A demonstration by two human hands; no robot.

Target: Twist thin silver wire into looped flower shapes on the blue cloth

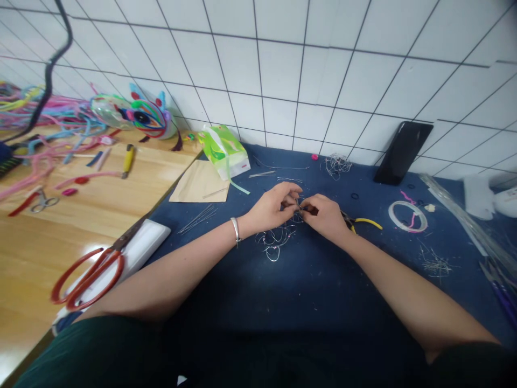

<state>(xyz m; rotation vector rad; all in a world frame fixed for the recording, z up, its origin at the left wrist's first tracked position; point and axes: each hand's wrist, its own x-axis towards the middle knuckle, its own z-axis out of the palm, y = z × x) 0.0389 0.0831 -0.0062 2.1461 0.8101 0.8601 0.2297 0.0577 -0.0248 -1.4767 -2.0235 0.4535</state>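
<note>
Near the middle of the dark blue cloth my left hand and my right hand meet fingertip to fingertip. Both are closed in a pinch on a thin wire, most of which the fingers hide. Just below them lie curled silver wire loops with small pinkish beads. Pliers with yellow handles rest beside my right wrist, partly covered by it. Several straight wire pieces are spread on the cloth left of my left hand.
A tangled wire bundle and a black phone stand near the tiled wall. To the right are a clear ring-shaped spool and wire scraps. Leftward are a green tissue pack, red-handled scissors and a yellow cutter.
</note>
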